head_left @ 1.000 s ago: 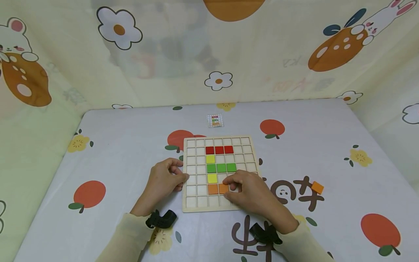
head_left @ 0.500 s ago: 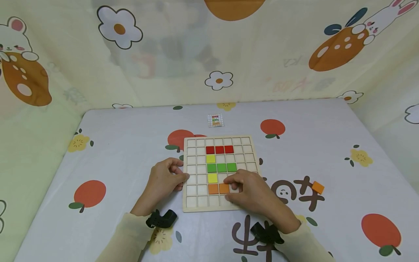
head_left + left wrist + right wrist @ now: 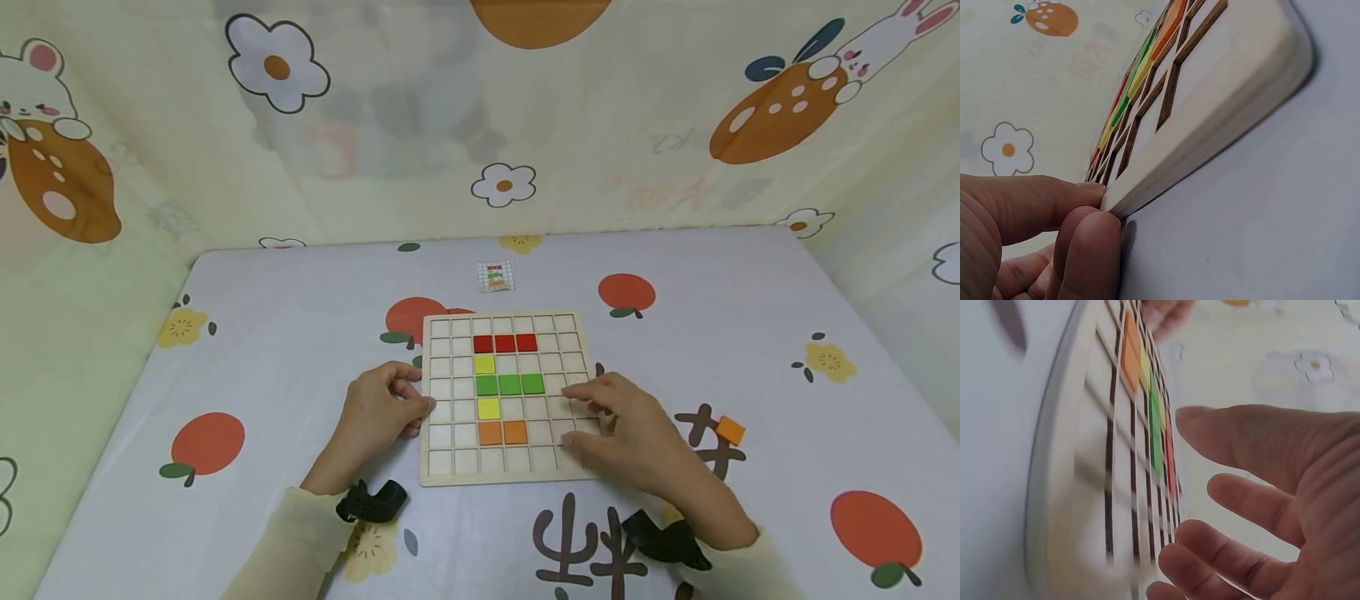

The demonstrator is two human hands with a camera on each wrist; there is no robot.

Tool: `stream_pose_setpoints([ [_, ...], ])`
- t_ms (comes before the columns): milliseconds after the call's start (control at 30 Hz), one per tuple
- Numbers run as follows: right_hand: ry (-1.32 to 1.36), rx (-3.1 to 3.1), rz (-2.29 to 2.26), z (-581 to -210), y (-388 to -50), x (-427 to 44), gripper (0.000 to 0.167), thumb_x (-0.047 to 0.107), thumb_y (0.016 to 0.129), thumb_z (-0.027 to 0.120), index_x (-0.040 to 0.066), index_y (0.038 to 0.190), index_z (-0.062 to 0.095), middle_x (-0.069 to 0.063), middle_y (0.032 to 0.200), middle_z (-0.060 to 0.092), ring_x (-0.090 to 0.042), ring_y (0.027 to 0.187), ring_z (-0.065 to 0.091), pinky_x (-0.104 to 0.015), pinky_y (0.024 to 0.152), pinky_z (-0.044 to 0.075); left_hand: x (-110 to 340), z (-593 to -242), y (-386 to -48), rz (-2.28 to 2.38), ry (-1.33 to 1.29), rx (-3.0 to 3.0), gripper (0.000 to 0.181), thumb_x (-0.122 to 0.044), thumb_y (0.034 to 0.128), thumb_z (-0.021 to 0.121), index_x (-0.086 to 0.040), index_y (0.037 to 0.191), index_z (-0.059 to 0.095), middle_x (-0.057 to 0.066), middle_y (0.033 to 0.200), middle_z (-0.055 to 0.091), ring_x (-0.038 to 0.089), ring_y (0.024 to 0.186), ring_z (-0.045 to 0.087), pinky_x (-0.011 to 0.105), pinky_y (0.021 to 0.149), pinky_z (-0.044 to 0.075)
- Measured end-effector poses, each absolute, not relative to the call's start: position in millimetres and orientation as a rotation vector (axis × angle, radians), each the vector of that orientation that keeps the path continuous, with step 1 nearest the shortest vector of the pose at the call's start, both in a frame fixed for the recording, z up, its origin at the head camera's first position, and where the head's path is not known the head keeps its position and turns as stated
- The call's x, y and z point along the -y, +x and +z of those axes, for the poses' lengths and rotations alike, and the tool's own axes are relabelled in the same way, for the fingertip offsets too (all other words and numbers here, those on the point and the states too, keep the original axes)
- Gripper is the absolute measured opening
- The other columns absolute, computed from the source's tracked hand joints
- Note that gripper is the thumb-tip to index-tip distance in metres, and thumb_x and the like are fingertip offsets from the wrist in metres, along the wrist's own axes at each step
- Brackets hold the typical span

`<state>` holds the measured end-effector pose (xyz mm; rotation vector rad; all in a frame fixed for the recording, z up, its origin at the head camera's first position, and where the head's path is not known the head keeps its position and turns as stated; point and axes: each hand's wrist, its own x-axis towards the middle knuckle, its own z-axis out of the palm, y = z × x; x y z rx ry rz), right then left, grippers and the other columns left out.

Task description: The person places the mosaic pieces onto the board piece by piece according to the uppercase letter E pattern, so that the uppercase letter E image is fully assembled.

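A pale wooden grid board (image 3: 452,461) lies mid-table. Its cells hold red tiles (image 3: 505,343) in a row, an upper yellow tile (image 3: 484,364), green tiles (image 3: 510,384), a lower yellow tile (image 3: 488,408) and two orange tiles (image 3: 515,432). My left hand (image 3: 380,404) holds the board's left edge between thumb and finger, as the left wrist view shows closely. Over the board's right side hovers my right hand (image 3: 637,429), thumb and fingers spread apart, nothing between them. To its right, a loose orange tile (image 3: 730,430) lies on the cloth.
Behind the board lies a small card (image 3: 495,276) printed with a coloured grid pattern. A patterned cloth (image 3: 300,317) covers the table, and a curtain (image 3: 405,108) hangs along its back and sides.
My right hand has moved off the second orange tile to the right, its fingers opening and leaving the tile in its cell. My left hand stays at the board's edge.
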<state>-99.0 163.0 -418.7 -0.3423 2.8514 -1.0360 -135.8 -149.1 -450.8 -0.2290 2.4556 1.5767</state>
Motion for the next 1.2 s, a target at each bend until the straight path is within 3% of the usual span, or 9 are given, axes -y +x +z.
stream_pose_setpoints([
  [233, -0.239, -2.984, -1.011, -424.6, -90.8, -219.2, 0.051, 0.013, 0.081, 0.09, 0.003, 0.128, 0.071, -0.013, 0.117, 0.066, -0.03, 0.097, 0.07, -0.036, 0.075, 0.062, 148.9, -451.5, -136.0, 1.583, -0.214, -2.453, 0.034, -0.003, 0.087, 0.08, -0.001, 0.118, 0.066, 0.008, 0.081, 0.064, 0.014, 0.053, 0.061, 0.024, 0.054, 0.056],
  [433, -0.03, -3.109, -0.878, -430.4, -83.4, -262.4, 0.05, 0.012, 0.082, 0.089, 0.0, 0.127, 0.07, -0.023, 0.113, 0.064, -0.04, 0.091, 0.068, -0.023, 0.056, 0.051, 148.5, -450.6, -135.6, 1.58, -0.213, -2.46, 0.033, -0.003, 0.087, 0.08, -0.001, 0.117, 0.066, 0.008, 0.081, 0.064, 0.014, 0.053, 0.06, 0.023, 0.054, 0.055],
  [533, 0.081, -3.113, -0.828, -432.9, -81.1, -279.9, 0.048, 0.013, 0.084, 0.087, -0.001, 0.126, 0.07, -0.024, 0.11, 0.064, -0.042, 0.09, 0.067, -0.025, 0.056, 0.049, 148.3, -450.6, -135.4, 1.573, -0.22, -2.462, 0.033, -0.003, 0.087, 0.081, -0.001, 0.117, 0.066, 0.008, 0.081, 0.063, 0.014, 0.053, 0.06, 0.023, 0.054, 0.055],
  [700, 0.176, -3.112, -0.738, -437.6, -79.6, -298.8, 0.046, 0.018, 0.083, 0.088, -0.002, 0.121, 0.072, -0.018, 0.099, 0.065, -0.037, 0.088, 0.064, -0.031, 0.062, 0.044, 148.0, -450.0, -134.8, 1.566, -0.234, -2.463, 0.034, -0.003, 0.0869, 0.081, -0.002, 0.117, 0.066, 0.008, 0.082, 0.063, 0.014, 0.054, 0.06, 0.023, 0.055, 0.055],
  [1033, 0.271, -3.004, -0.703, -441.0, -80.8, -308.2, 0.035, 0.026, 0.087, 0.084, -0.001, 0.109, 0.076, -0.015, 0.098, 0.064, -0.03, 0.085, 0.061, -0.031, 0.063, 0.041, 147.3, -450.3, -135.6, 1.566, -0.252, -2.455, 0.035, -0.003, 0.0868, 0.082, -0.003, 0.118, 0.066, 0.008, 0.082, 0.064, 0.014, 0.053, 0.06, 0.022, 0.054, 0.054],
  [1200, 0.269, -2.964, -0.725, -437.9, -80.8, -307.4, 0.036, 0.031, 0.088, 0.084, 0.002, 0.107, 0.074, -0.007, 0.088, 0.066, -0.022, 0.08, 0.059, -0.029, 0.062, 0.042, 147.1, -450.0, -135.7, 1.563, -0.246, -2.462, 0.035, -0.004, 0.0871, 0.082, -0.003, 0.118, 0.066, 0.008, 0.082, 0.063, 0.015, 0.054, 0.06, 0.022, 0.054, 0.055],
])
